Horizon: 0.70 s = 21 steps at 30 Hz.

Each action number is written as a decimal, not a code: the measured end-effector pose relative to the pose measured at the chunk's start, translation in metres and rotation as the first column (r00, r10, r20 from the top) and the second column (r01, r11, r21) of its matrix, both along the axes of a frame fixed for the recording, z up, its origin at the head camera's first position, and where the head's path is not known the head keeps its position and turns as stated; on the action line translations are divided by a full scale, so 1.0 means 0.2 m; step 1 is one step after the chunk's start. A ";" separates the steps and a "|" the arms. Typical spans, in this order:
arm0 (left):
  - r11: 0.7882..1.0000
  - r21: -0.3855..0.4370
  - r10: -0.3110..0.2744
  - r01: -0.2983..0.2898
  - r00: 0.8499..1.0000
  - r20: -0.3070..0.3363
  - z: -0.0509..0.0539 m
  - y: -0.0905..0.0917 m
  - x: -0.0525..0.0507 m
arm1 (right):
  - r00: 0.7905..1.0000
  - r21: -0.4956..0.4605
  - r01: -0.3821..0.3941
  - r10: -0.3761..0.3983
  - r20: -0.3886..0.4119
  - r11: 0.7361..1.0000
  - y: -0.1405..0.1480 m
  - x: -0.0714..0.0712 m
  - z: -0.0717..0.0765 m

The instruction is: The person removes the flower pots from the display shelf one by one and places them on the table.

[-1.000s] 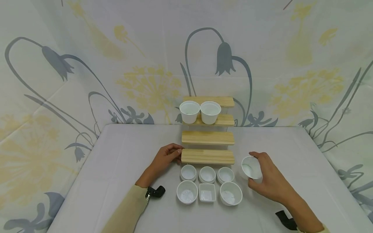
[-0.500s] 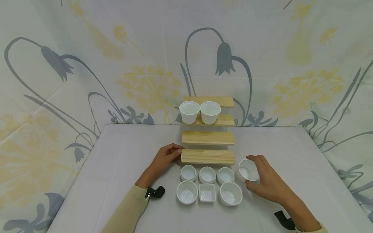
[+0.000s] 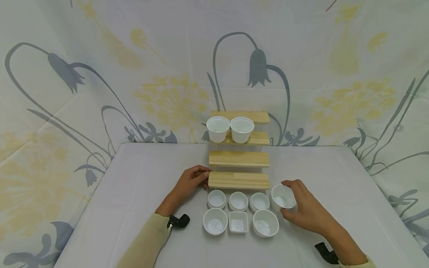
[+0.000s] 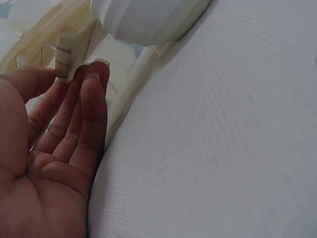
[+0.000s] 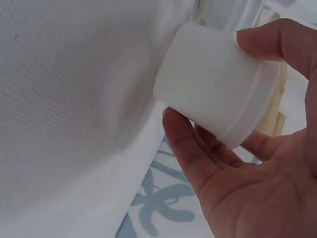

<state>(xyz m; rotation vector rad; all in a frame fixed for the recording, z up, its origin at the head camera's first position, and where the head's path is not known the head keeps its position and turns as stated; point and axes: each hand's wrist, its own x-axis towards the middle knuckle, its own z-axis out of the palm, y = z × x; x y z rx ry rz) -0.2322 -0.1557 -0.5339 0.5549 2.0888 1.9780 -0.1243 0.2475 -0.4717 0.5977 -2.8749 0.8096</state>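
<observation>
My right hand point(image 3: 306, 206) holds a round white cup point(image 3: 283, 197) between thumb and fingers, right of the small bowls; the right wrist view shows the cup point(image 5: 213, 79) from its side, close to the cloth. At the left end of the lowest wooden shelf point(image 3: 238, 180), my left hand point(image 3: 189, 184) pinches the board end point(image 4: 63, 57) between thumb and fingers. Two white cups point(image 3: 218, 129) point(image 3: 242, 130) stand side by side on an upper shelf board point(image 3: 259, 138).
Before the shelf are three small round bowls point(image 3: 238, 201). Nearer stand a larger round cup point(image 3: 215, 221), a square dish point(image 3: 238, 222) and another round cup point(image 3: 266, 223). A bare middle board point(image 3: 239, 159) lies above the lowest one. Patterned cloth hangs behind.
My right hand has moved left and slightly nearer with the cup, which is now close beside the rightmost small bowl. My left hand stays at the board end.
</observation>
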 end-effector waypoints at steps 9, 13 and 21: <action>1.000 -0.005 0.009 -0.009 1.000 0.003 0.01 0.00 0.00 | 0.998 0.045 -0.055 0.056 -0.003 0.997 0.03 0.01 0.03; 1.000 -0.010 0.011 -0.011 1.000 0.003 0.00 0.00 0.00 | 0.997 0.062 -0.065 0.067 -0.025 0.996 0.03 0.00 0.04; 1.000 -0.006 0.009 -0.009 1.000 0.009 0.01 0.00 0.01 | 0.992 0.046 -0.036 0.041 -0.122 0.998 0.00 0.00 0.08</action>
